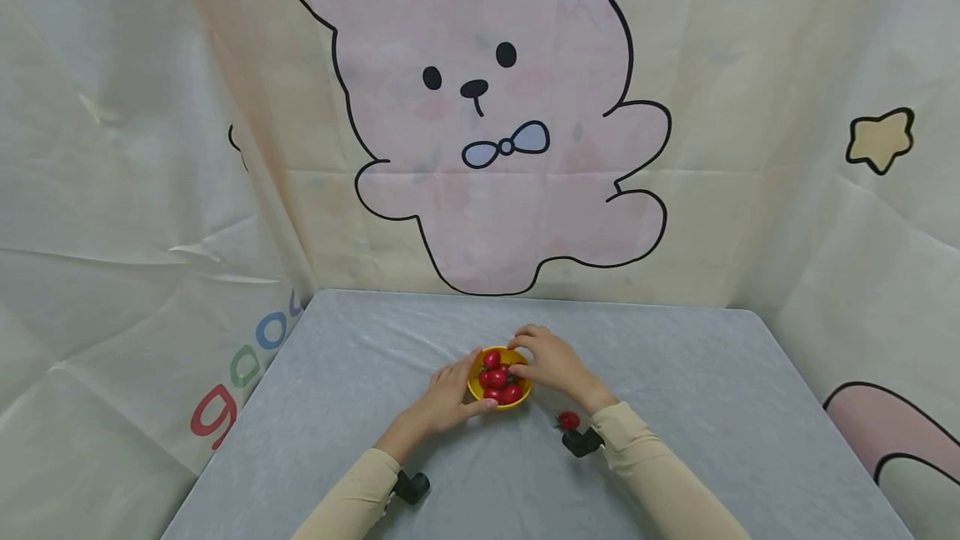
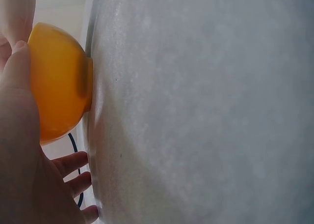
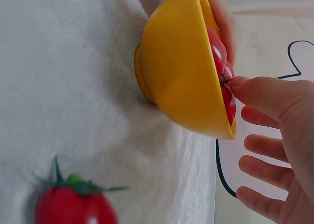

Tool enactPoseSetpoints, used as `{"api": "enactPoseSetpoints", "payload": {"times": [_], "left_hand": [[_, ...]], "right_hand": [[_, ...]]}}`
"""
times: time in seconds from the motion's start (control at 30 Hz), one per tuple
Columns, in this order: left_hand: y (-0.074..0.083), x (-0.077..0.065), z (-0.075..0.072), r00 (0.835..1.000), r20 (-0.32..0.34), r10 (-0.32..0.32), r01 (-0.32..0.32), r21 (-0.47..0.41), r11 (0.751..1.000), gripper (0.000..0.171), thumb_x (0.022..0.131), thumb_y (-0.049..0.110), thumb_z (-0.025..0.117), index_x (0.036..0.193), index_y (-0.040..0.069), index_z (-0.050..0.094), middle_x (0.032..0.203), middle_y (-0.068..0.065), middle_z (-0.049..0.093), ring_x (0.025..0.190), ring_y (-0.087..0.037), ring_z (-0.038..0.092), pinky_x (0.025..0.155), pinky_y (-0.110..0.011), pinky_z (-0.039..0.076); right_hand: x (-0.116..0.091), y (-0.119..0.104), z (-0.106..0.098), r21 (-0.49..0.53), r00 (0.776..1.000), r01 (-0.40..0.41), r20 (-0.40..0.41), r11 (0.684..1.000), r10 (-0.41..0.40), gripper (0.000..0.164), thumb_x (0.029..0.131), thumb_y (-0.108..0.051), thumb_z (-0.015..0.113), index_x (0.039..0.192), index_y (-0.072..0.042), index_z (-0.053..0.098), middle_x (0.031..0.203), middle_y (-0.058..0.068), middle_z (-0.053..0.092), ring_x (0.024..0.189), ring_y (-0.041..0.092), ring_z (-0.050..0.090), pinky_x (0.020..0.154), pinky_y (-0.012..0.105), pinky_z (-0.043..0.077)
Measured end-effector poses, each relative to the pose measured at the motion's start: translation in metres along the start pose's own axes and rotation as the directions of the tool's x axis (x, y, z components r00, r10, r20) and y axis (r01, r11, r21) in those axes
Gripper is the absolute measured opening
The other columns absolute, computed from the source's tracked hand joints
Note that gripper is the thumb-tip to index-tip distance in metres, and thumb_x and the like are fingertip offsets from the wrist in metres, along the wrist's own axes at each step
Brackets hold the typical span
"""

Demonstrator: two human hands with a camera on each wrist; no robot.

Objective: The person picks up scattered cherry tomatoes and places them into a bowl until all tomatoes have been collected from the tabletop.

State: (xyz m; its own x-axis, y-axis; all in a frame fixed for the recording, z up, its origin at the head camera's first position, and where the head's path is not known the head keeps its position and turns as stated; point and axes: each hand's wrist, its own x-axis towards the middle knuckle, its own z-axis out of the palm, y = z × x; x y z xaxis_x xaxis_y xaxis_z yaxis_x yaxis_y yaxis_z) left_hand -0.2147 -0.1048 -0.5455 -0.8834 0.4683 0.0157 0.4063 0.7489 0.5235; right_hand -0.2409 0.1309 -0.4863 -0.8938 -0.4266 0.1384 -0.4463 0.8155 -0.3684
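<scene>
A small yellow bowl point(image 1: 474, 391) stands on the grey cloth and holds several red cherry tomatoes point(image 1: 492, 359). My left hand point(image 1: 447, 395) holds the bowl from its left side, thumb along the near rim and index finger toward the far rim; its other fingers extend past the bowl in the left wrist view. Over the bowl's right side is my right hand point(image 1: 553, 363), its thumb tip touching a tomato's green stem point(image 3: 224, 79) and its other fingers spread apart. A single cherry tomato point(image 1: 568, 421) with green leaves lies on the cloth beneath the right wrist.
The table point(image 1: 390, 332) is covered in pale grey cloth. Behind it hangs a curtain point(image 1: 712, 215) with a pink cartoon animal, and similar curtains close in both sides. Black wrist cameras point(image 1: 412, 487) are worn under both forearms.
</scene>
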Motion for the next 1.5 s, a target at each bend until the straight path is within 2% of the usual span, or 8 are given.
{"api": "enactPoseSetpoints", "payload": {"times": [0.37,0.57,0.83,1.07,1.3,1.5], "left_hand": [[0.001,-0.001,0.001,1.0,0.006,-0.019,0.019,0.002,1.0,0.098,0.087,0.074,0.051,0.16,0.02,0.012,0.161,-0.008,0.034,0.143,-0.034,0.038,0.121,-0.055,0.024],[0.002,-0.001,0.0,1.0,-0.001,-0.013,0.013,-0.001,1.0,0.099,0.087,0.073,0.052,0.16,0.02,0.013,0.161,-0.009,0.035,0.143,-0.034,0.039,0.12,-0.055,0.025],[0.002,-0.001,0.0,1.0,-0.002,-0.008,0.008,-0.003,1.0,0.099,0.087,0.072,0.053,0.16,0.019,0.012,0.161,-0.01,0.034,0.143,-0.035,0.038,0.12,-0.055,0.025],[0.001,-0.001,0.001,1.0,0.0,-0.011,0.011,-0.005,1.0,0.099,0.087,0.072,0.053,0.16,0.02,0.011,0.161,-0.01,0.034,0.144,-0.035,0.038,0.121,-0.054,0.023],[0.001,-0.001,0.002,1.0,-0.005,-0.009,0.009,-0.008,1.0,0.098,0.087,0.072,0.053,0.16,0.02,0.012,0.161,-0.009,0.034,0.143,-0.034,0.038,0.121,-0.054,0.023],[0.001,-0.001,0.003,1.0,-0.006,-0.014,0.014,-0.011,1.0,0.099,0.087,0.073,0.053,0.16,0.021,0.011,0.161,-0.009,0.034,0.143,-0.034,0.038,0.121,-0.054,0.023]], "right_hand": [[-0.02,0.015,-0.007,0.001,1.0,-0.002,-0.027,1.0,0.002,0.033,0.085,-0.036,0.078,0.11,-0.017,0.073,0.125,0.006,0.065,0.118,0.026,0.06,0.1,0.048,0.052],[-0.032,0.023,-0.01,-0.031,1.0,0.007,-0.028,0.999,-0.008,0.031,0.084,-0.032,0.078,0.109,-0.015,0.074,0.124,0.007,0.065,0.115,0.026,0.061,0.098,0.047,0.053],[-0.048,0.03,-0.011,-0.014,1.0,0.011,-0.002,1.0,-0.011,0.028,0.083,-0.03,0.079,0.105,-0.012,0.074,0.12,0.009,0.066,0.115,0.029,0.061,0.101,0.05,0.051],[-0.064,0.041,-0.006,-0.021,1.0,0.012,0.0,1.0,-0.012,0.026,0.083,-0.032,0.078,0.104,-0.016,0.075,0.117,0.006,0.067,0.109,0.026,0.061,0.096,0.049,0.053],[-0.077,0.046,-0.005,-0.004,0.999,0.002,0.036,1.0,-0.002,0.027,0.083,-0.034,0.078,0.104,-0.017,0.074,0.119,0.004,0.066,0.111,0.025,0.061,0.097,0.049,0.053],[-0.087,0.049,-0.003,-0.022,0.999,0.029,0.035,0.999,-0.029,0.028,0.084,-0.036,0.078,0.104,-0.017,0.074,0.118,0.003,0.066,0.109,0.024,0.062,0.093,0.047,0.053]]}}
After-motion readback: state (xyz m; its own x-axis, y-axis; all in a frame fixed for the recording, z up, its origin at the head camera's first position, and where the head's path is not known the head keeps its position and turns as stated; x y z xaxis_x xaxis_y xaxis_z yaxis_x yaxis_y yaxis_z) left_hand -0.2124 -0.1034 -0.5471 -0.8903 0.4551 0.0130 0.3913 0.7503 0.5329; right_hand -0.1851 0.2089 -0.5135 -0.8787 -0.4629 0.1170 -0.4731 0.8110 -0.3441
